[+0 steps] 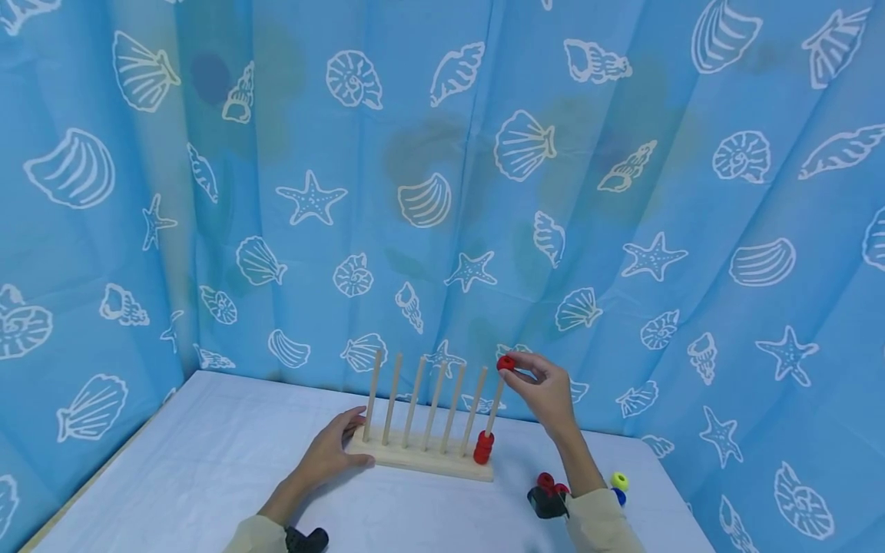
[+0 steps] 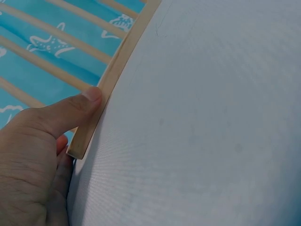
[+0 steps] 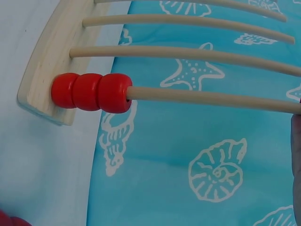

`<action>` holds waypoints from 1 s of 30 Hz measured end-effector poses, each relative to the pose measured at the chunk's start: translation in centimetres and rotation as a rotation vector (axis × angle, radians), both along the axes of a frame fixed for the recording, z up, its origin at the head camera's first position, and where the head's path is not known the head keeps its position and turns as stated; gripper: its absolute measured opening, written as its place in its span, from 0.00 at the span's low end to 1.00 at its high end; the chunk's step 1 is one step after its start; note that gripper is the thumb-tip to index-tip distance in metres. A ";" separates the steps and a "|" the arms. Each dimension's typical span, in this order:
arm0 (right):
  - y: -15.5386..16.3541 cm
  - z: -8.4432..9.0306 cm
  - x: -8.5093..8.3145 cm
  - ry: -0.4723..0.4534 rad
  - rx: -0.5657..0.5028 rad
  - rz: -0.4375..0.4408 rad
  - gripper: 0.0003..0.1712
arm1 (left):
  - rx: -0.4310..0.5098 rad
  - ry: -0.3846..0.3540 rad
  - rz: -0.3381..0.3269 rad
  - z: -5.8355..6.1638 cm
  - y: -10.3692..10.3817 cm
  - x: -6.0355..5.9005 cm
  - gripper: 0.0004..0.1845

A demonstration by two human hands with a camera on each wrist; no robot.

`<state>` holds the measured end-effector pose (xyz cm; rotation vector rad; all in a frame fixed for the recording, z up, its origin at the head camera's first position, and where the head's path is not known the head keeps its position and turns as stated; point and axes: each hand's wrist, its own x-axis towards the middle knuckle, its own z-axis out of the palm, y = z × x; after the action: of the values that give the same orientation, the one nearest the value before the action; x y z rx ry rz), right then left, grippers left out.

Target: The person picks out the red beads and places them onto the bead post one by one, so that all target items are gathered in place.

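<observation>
My right hand (image 1: 542, 388) pinches a red bead (image 1: 506, 362) at the top of the rightmost peg (image 1: 494, 407); my left hand (image 1: 332, 449) grips the wooden base (image 1: 422, 459) on the desk (image 1: 207, 461). If I release off-centre, the bead could drop and roll away. Serving as holder, that peg carries three stacked beads (image 1: 483, 448).

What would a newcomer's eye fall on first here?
The bright blue, shell-patterned curtain, spread behind the white table. Next, the three red beads stacked at the bottom of the head view's rightmost peg, while the right hand holds another red bead at its top.
</observation>
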<state>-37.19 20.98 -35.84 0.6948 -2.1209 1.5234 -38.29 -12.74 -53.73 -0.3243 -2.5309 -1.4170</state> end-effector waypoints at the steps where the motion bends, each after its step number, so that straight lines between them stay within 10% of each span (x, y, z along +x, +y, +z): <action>1: 0.0 0.0 0.0 -0.004 0.001 0.001 0.18 | 0.001 -0.001 0.001 0.0 0.0 0.0 0.53; 12: 0.2 -0.7 -0.1 -0.026 0.035 -0.005 0.18 | -0.013 0.012 0.012 -0.3 -0.1 -0.2 0.52; 30: 1.0 -6.5 -1.3 -0.209 0.023 -0.103 0.20 | -0.015 0.006 0.011 -0.4 -0.1 -0.2 0.52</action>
<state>-38.52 21.96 -42.31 0.4423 -2.2902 1.5771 -38.50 -12.82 -54.10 -0.3153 -2.5358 -1.3922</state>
